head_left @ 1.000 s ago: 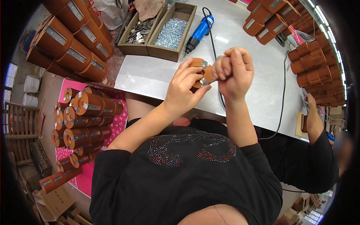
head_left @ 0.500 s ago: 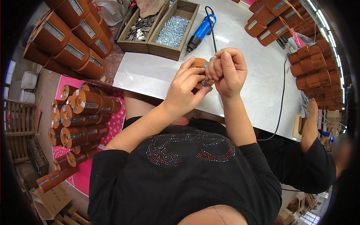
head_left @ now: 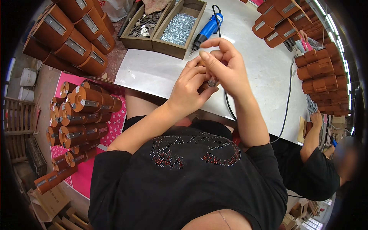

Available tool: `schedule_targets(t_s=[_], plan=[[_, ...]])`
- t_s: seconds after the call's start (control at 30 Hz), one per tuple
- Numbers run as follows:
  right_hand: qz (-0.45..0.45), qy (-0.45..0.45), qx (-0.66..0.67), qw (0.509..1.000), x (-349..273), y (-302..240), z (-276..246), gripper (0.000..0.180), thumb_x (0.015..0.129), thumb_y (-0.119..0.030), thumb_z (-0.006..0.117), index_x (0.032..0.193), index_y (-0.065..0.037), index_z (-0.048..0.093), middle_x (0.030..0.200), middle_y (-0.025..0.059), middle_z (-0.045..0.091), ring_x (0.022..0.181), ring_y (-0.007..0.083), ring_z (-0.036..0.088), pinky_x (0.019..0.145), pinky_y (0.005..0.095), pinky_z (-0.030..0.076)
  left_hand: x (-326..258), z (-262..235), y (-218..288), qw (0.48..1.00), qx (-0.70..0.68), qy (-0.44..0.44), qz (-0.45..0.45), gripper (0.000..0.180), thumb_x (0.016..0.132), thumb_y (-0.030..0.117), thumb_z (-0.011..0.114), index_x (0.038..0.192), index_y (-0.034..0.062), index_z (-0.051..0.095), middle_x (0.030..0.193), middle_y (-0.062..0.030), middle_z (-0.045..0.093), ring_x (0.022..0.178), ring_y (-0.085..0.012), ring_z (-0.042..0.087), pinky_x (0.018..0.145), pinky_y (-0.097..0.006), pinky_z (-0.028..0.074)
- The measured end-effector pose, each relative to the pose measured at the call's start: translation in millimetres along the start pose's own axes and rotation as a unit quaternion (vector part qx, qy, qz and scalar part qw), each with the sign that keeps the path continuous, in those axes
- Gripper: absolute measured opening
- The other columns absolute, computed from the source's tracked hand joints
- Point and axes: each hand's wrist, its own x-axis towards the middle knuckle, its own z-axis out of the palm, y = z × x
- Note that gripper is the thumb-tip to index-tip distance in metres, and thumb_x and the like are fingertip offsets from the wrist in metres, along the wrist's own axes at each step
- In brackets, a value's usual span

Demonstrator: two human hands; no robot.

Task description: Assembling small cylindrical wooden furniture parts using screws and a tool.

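My left hand (head_left: 188,91) is wrapped round a short orange-brown cylinder (head_left: 202,64), held just above the near edge of the white table. Most of this piece is hidden by my fingers. A small grey metal part (head_left: 212,82) shows by my left thumb. Over the cylinder's right side is my right hand (head_left: 227,69), its lower fingers curled in; its index finger arches above the thumb, with a gap between them. Whatever the curled fingers hold cannot be made out. Beyond my hands lies a blue electric screwdriver (head_left: 209,30), its bit pointing toward them.
A wooden box of silver screws (head_left: 178,28) stands beside one of dark metal pieces (head_left: 147,25). Brown cylinders are stacked at far left (head_left: 73,48), lower left (head_left: 86,117) and right (head_left: 320,71). A black cable (head_left: 290,96) crosses the table. A co-worker's arm (head_left: 312,138) reaches in at right.
My right hand has turned and its index finger has lifted away from its thumb. My left hand still holds the cylinder in nearly the same place. The co-worker's arm has shifted slightly.
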Motion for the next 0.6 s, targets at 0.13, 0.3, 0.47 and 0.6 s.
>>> schedule_targets(t_s=[0.13, 0.3, 0.47, 0.6], plan=[[0.002, 0.065, 0.150, 0.987, 0.5, 6.0, 1.4, 0.017, 0.084, -0.015, 0.049, 0.084, 0.002, 0.049, 0.047, -0.0016, 0.036, 0.040, 0.0060, 0.034, 0.040, 0.0200, 0.031, -1.2, 0.7, -1.9, 1.000, 0.009, 0.016, 0.014, 0.025, 0.057, 0.007, 0.072, 0.076, -0.0015, 0.057, 0.088, -0.0130, 0.057, 0.102, -0.0378, 0.047, 0.084, -0.040, 0.041], [-0.051, 0.032, 0.256, 0.965, 0.3, 9.8, -0.9, 0.012, 0.084, -0.009, 0.051, 0.079, 0.001, 0.049, 0.048, -0.0015, 0.039, 0.039, 0.0044, 0.034, 0.037, 0.0194, 0.027, -0.4, -3.0, 1.2, 0.999, 0.035, 0.009, 0.010, 0.026, 0.055, 0.004, 0.074, 0.076, -0.0023, 0.059, 0.091, -0.0134, 0.058, 0.106, -0.0337, 0.048, 0.082, -0.037, 0.043], [-0.084, 0.030, 0.244, 0.966, 1.6, 15.5, -5.4, 0.011, 0.084, -0.008, 0.050, 0.079, 0.002, 0.049, 0.048, -0.0010, 0.039, 0.039, 0.0050, 0.033, 0.037, 0.0196, 0.028, -0.1, -2.0, 1.3, 0.999, 0.037, 0.009, 0.011, 0.027, 0.055, 0.004, 0.074, 0.078, -0.0017, 0.060, 0.091, -0.0131, 0.058, 0.106, -0.0337, 0.048, 0.082, -0.037, 0.043], [-0.085, 0.036, 0.253, 0.963, 0.1, 17.5, -5.2, 0.010, 0.084, -0.007, 0.050, 0.079, 0.002, 0.049, 0.049, -0.0008, 0.040, 0.039, 0.0052, 0.034, 0.037, 0.0198, 0.028, -0.3, -2.2, 1.1, 0.999, 0.040, 0.008, 0.013, 0.027, 0.055, 0.004, 0.073, 0.078, -0.0011, 0.060, 0.091, -0.0128, 0.059, 0.106, -0.0337, 0.048, 0.082, -0.038, 0.043]])
